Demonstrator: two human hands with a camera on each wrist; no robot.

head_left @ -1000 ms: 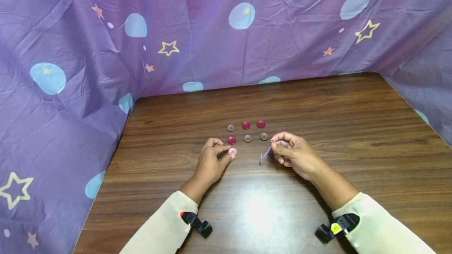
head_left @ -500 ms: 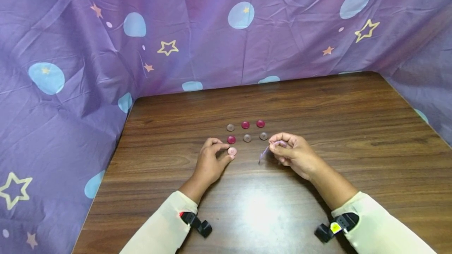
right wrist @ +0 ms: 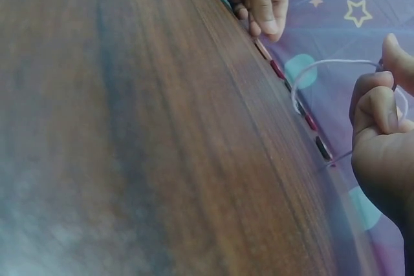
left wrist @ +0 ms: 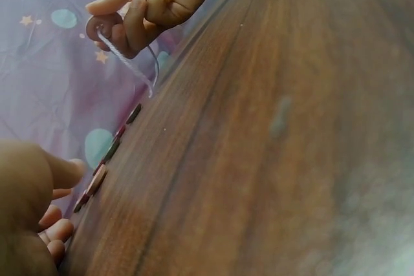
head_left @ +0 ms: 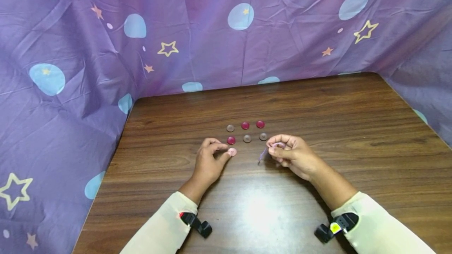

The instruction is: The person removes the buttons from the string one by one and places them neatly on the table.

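Note:
My right hand pinches a round button between thumb and fingers, above the wooden table. Pale purple cord passes through the button's hole, and its loose end hangs down to the left in the head view. My left hand is low at the table, thumb and index finger spread around the near side of a pink button. That button lies flat, with the thumb tip right at its edge. Behind it lie a dark red button and two brown buttons in a row.
Farther back, another row has a brown button and two dark red buttons. A purple curtain with stars hangs along the back and sides of the table. Light glares off the tabletop in front.
My right hand has drifted slightly left with the button and cord. My left fingers have drawn back a little to the left around the pink button, which stays in place.

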